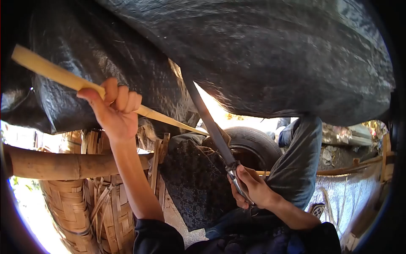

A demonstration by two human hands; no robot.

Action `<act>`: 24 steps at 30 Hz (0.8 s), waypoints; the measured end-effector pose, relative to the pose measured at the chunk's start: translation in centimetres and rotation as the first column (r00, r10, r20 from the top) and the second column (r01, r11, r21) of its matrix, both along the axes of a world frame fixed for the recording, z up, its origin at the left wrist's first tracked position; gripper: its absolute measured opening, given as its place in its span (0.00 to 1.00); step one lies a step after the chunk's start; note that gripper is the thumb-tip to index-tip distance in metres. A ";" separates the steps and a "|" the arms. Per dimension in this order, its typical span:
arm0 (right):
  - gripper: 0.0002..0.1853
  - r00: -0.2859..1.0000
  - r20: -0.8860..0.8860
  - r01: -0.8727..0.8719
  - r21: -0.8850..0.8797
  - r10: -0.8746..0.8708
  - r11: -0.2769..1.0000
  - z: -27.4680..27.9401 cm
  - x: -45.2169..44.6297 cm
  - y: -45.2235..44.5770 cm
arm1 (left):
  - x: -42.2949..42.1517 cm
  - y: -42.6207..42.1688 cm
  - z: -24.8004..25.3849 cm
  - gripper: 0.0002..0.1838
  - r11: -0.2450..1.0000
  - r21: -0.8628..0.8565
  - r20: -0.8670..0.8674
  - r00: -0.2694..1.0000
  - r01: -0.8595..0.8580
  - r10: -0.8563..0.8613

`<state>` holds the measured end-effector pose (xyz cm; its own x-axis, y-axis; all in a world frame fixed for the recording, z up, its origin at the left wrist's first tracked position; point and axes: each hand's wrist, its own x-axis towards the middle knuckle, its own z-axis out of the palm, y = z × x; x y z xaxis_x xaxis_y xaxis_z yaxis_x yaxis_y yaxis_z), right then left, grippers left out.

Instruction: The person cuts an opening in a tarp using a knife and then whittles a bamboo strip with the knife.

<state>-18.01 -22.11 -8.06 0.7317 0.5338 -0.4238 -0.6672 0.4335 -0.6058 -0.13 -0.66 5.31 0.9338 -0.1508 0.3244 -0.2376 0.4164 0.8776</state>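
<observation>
My left hand (116,111) is raised and closed around a long, pale bamboo strip (50,72). The strip slopes from the upper left down to the middle, where its far end comes close to the blade. In my right hand (253,188) is a long knife (210,122), gripped by its metal-coloured handle. Its dark blade points up and to the left, crossing in front of the strip's lower end; whether they touch I cannot tell. A dark patterned cloth (190,186) lies over my lap below the strip.
Black plastic sheeting (262,55) hangs low overhead. A tyre (249,142) is beyond the knife. Woven bamboo baskets (67,207) stand at the left, under a thick bamboo pole (63,165). My bent knee (296,156) rises at the right.
</observation>
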 end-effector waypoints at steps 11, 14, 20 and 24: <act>0.26 0.992 0.107 -0.062 -0.089 0.071 0.994 2.0 0.6 -0.5 | 0.1 1.4 -0.1 0.32 0.961 -0.055 0.086 0.960 0.272 -0.267; 0.27 0.995 0.059 -0.069 -0.103 0.076 0.992 1.6 0.5 -0.2 | 0.1 1.8 0.0 0.35 0.969 -0.099 0.038 0.973 0.228 -0.226; 0.22 0.991 0.034 -0.116 -0.268 0.130 0.956 0.5 0.2 -0.8 | 0.2 1.6 0.3 0.30 0.999 -0.039 0.165 0.986 -0.020 0.026; 0.29 0.962 0.257 0.021 -0.409 0.093 0.912 0.9 -0.6 -1.6 | 0.0 1.1 0.1 0.22 0.979 -0.046 0.137 0.969 -0.199 0.203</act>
